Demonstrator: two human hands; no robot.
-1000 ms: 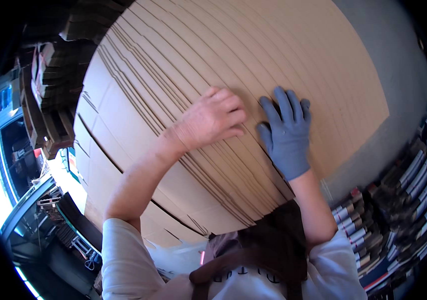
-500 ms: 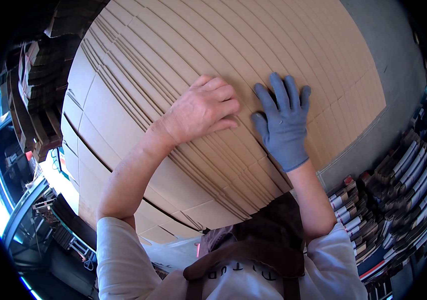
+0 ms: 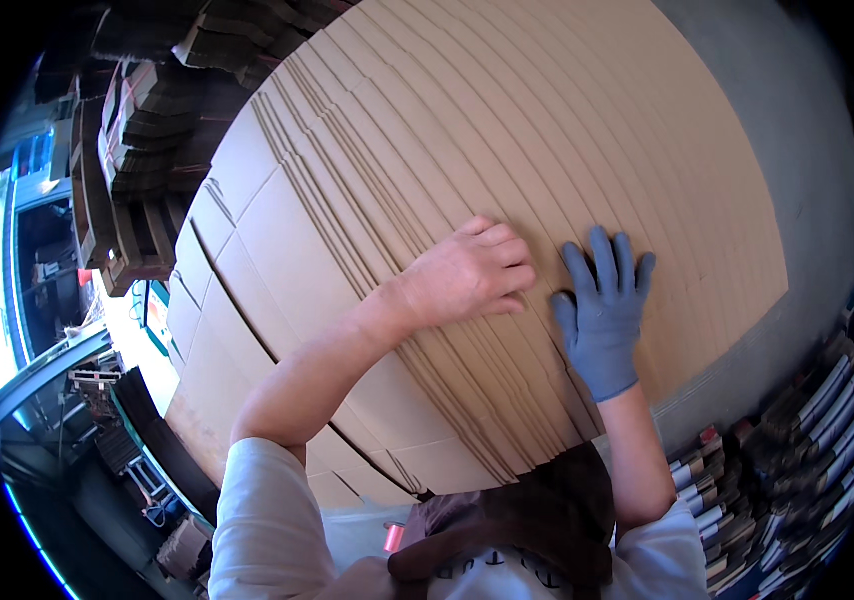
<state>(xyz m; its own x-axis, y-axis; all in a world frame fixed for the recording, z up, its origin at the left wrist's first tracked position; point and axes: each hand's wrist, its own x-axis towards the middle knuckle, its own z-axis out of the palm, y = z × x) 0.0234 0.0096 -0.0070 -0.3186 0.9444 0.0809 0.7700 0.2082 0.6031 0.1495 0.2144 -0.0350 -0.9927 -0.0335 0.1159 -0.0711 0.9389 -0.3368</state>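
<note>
Fanned cardboard sheets [image 3: 662,190] fill the space in front of you, under both hands: plain tan, edges stepped in diagonal lines, bunched tight toward your left, spaced wider to the right. Leftmost face is paler, with creases and dark slots. Grey floor [image 3: 737,358] past the right edge. Your right hand [image 3: 607,310], grey glove, is palm down, fingers spread. Your left hand [image 3: 479,270], bare, has fingers curled; can't tell if it's pinching an edge. Dark lettering [image 3: 552,576] on your shirt [image 3: 272,525], partly covered.
</note>
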